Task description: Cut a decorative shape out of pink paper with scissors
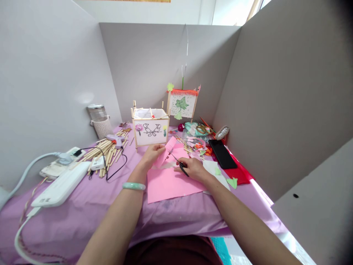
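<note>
My left hand pinches a narrow piece of pink paper, tilted up off the table. In my right hand is a pair of scissors with dark handles, its blades reaching to the edge of the held paper. Whether the blades are closed on the paper is too small to tell. A larger pink sheet lies flat under both hands. Just behind them stands a lantern-like box of sticks and white paper, with two birds and flowers drawn on its front.
To the left lie many wooden sticks, a glue gun, a white power strip and cables. A glass jar stands behind. A hanging lantern, paper scraps and a black phone are to the right. Grey partitions enclose the table.
</note>
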### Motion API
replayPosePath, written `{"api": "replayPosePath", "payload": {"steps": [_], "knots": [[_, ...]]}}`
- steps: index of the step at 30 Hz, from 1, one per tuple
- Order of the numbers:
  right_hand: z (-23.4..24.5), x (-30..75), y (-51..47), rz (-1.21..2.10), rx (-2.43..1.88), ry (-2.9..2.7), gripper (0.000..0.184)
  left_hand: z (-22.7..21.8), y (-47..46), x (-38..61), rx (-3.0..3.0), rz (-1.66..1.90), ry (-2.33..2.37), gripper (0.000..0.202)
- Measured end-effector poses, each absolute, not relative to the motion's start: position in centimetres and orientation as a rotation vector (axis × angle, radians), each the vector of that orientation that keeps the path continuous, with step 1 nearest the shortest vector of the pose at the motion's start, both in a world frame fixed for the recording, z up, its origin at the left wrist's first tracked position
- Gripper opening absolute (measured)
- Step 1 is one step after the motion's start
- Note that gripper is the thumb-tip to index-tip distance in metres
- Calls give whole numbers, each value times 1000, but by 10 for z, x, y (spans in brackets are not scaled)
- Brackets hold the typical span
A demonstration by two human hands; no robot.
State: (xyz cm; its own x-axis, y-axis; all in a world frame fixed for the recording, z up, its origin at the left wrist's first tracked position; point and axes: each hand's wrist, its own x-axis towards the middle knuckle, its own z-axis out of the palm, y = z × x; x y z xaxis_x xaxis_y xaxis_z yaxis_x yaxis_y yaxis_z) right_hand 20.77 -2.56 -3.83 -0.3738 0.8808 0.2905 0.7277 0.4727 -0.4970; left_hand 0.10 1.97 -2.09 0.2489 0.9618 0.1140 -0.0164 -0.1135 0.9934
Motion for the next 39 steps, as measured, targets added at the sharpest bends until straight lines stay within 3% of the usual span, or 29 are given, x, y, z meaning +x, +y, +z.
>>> {"api": "replayPosePath", "payload": {"steps": [39], "knots": [[-41,207,-25,262,-1372,-2213,29,-26,21,1,1452,1077,978,24]]}}
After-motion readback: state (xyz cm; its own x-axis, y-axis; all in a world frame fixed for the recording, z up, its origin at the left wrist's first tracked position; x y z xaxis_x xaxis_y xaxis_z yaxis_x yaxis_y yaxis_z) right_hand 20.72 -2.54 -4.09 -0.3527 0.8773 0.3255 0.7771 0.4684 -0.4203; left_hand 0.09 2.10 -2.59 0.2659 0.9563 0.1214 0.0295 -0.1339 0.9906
